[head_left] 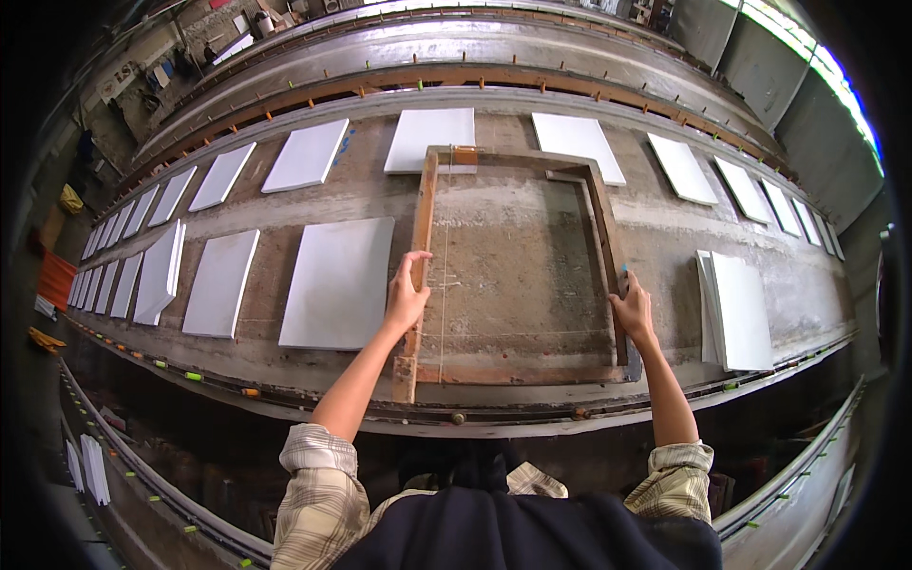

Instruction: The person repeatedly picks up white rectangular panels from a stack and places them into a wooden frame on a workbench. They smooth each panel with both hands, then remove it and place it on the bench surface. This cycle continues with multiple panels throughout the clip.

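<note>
A large rectangular wooden frame [522,374] lies over the long grey table [679,285] in front of me. Its brown bars look worn, and the table's stained surface shows through the middle. Thin pale strings run inside it along the left and near sides. My left hand [407,299] grips the left bar, thumb and fingers closed round it. On the opposite bar my right hand [635,309] has its fingers closed in the same way. Just left of the frame lies a flat white sheet [334,285]; the far bar partly covers another white sheet [429,135].
White stacks and sheets line the table in two rows, among them a fanned stack [741,312] at right. Small coloured clips [251,392] dot the near edge rail [458,418]. Another long table [418,49] stands beyond, and a further one [133,456] lies behind me.
</note>
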`<state>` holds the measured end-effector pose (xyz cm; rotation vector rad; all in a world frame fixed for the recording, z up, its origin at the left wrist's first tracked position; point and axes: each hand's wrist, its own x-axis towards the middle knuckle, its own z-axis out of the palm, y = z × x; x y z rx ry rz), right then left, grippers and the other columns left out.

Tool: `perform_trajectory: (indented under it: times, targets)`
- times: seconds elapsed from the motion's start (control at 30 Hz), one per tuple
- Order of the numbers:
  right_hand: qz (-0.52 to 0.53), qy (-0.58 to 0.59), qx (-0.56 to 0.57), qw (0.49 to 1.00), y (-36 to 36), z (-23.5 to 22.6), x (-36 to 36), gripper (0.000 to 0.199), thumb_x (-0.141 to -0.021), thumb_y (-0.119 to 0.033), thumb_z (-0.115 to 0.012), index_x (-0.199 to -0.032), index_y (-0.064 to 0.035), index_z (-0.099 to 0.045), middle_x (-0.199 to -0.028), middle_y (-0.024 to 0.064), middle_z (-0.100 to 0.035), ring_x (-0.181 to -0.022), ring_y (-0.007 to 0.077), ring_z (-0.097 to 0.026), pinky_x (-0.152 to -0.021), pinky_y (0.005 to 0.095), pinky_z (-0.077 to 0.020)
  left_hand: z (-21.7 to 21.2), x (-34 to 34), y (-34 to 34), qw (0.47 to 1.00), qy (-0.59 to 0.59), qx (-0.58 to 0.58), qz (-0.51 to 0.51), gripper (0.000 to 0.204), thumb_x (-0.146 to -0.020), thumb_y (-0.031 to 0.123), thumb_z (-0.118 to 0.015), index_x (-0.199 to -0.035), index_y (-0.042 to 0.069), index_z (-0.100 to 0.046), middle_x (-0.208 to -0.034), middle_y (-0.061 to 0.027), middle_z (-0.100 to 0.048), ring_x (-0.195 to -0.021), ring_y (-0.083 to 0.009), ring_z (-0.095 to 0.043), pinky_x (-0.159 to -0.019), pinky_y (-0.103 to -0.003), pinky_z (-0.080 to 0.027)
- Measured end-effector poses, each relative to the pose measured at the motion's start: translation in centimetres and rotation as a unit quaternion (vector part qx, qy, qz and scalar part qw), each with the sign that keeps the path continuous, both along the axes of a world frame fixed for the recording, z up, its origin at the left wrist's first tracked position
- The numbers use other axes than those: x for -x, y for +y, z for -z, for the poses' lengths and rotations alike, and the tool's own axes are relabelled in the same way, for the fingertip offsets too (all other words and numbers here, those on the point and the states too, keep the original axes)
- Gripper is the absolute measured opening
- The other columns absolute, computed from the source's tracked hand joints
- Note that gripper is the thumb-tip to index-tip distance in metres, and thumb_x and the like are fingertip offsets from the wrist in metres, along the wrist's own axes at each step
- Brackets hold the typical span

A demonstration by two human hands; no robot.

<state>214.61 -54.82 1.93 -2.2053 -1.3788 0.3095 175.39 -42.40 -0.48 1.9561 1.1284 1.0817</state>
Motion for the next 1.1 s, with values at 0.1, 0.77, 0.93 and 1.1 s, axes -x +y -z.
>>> perform_trajectory:
  times: [0.1, 0.77, 0.93, 1.1]
  targets:
    - [-0.009, -0.02, -0.01, 1.0, -0.4, 0.8, -0.6, 0.064, -0.073, -0.014, -0.068, -0.128, 0.0033, -0.04, -0.1, 0.0281, -0.059, -0.1, 0.0412, -0.054, -0.086, 0.0434, -0.0423, -0.2, -0.4, -0.3, 1.0, 0.005, -0.001, 0.002, 0.055, -0.067, -0.014, -0.052, -0.117, 0.009, -0.045, -0.12, -0.0102, -0.05, -0.122, -0.0282, -0.043, -0.103, -0.035, -0.033]
    - [-0.009, -0.244, -0.022, 0.97, -5.7, 0.3, -2.7, 0.055, -0.08, -0.014, -0.064, -0.128, 0.0016, -0.043, -0.104, 0.0151, -0.058, -0.095, 0.0297, -0.057, -0.081, 0.0363, -0.0479, 0.1, -5.0, -5.0, 0.992, 0.124, -0.033, -0.008, 0.046, -0.071, -0.011, -0.054, -0.11, 0.01, -0.046, -0.118, -0.0138, -0.047, -0.124, -0.0354, -0.039, -0.106, -0.045, -0.03]
    - [0.016, -0.298, -0.03, 0.954, -6.2, 2.2, -2.4, 0.046, -0.085, -0.013, -0.056, -0.128, -0.0013, -0.043, -0.109, 0.0135, -0.056, -0.094, 0.0283, -0.057, -0.081, 0.0369, -0.0482, -1.0, -6.4, -6.2, 0.975, 0.217, -0.01, -0.047, 0.052, -0.075, 0.005, -0.065, -0.12, 0.016, -0.042, -0.137, -0.0267, -0.028, -0.131, -0.0439, -0.024, -0.105, -0.049, -0.03]
    - [0.024, -0.336, -0.034, 0.941, -5.9, 1.4, -1.8, 0.049, -0.081, -0.013, -0.061, -0.126, -0.0042, -0.046, -0.113, 0.0123, -0.053, -0.1, 0.0261, -0.055, -0.082, 0.0361, -0.0469, -0.2, -5.1, -5.6, 0.992, 0.123, -0.029, -0.03, 0.049, -0.078, 0.009, -0.065, -0.12, 0.013, -0.04, -0.137, -0.0267, -0.027, -0.131, -0.0429, -0.024, -0.106, -0.05, -0.029]
